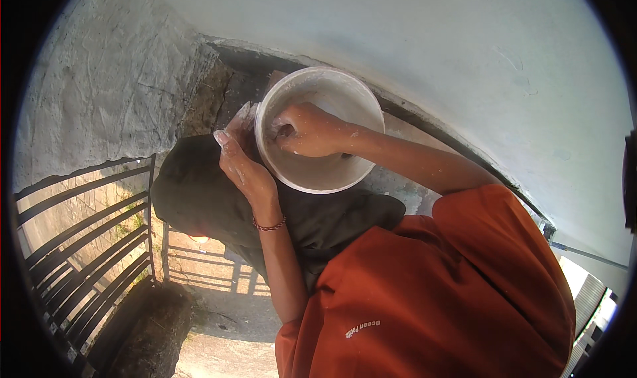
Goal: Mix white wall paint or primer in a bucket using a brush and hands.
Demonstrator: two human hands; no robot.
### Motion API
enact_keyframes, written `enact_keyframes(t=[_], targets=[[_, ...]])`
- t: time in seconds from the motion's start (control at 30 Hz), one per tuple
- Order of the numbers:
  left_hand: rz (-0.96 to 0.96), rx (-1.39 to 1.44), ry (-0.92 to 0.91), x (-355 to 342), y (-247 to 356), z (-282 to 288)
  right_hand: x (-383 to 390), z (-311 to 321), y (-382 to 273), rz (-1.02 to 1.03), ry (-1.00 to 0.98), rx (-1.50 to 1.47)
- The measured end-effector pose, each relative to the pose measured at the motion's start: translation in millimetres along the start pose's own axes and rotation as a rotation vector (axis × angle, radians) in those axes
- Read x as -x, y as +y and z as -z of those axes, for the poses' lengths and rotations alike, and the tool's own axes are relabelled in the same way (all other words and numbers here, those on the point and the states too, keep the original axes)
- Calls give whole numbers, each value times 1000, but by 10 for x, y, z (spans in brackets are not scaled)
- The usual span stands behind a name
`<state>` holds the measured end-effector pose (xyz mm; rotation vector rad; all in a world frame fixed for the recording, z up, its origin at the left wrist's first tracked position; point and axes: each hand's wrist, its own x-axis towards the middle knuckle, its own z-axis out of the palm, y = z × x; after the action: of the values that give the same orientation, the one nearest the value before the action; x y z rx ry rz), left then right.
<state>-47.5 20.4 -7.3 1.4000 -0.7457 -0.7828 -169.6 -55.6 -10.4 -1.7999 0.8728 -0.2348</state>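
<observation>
While bounded at upper right by a smooth, pale wall (491,59), showed at left a rougher grey wall (106,79) of ridged, uneven plaster. Included at lower left a dark railing (93,238) of parallel bars, with striped shadows near it on a partly sunlit concrete floor (225,351). Bore one short line of small white lettering (363,329) on a plain orange-red shirt (438,285). Presented at centre a round, off-white bucket (352,102) with a thick rim and a residue-smeared interior, near the smooth wall and just beyond softly folded dark trousers (206,185). Placed the left hand (249,162) beside the bucket's outer left side, with thumb and fingers spread into a loose cup and whitened by residue; wore a braided reddish cord (269,226) at that wrist. Held the right hand (312,129) inside the bucket, with fingers curled toward the inner left side; could not tell of any object pinched within.
</observation>
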Motion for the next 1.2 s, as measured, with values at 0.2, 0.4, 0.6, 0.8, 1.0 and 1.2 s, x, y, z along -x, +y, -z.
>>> enact_keyframes(t=[0.2, 0.4, 0.6, 0.8, 1.0, 1.2], targets=[[-3, 12, 16, 12, 23, -16, 6, -24, -29, -325, 102, -326], [22, 3, 9, -4, 4, 7, 30, 86, -21, -475, 132, -1210], [-21, 21, 6, -2, 22, -16, 113, 187, -137, -455, 121, -1487], [-18, 18, -3, -13, 2, -5, 160, 248, -261, -396, 258, -1623], [-27, -8, -13, -4, -2, 4, 191, 236, -245, -405, 301, -1699], [-4, 11, 12, -2, -7, -5, 234, 121, -197, -401, 362, -1623]])
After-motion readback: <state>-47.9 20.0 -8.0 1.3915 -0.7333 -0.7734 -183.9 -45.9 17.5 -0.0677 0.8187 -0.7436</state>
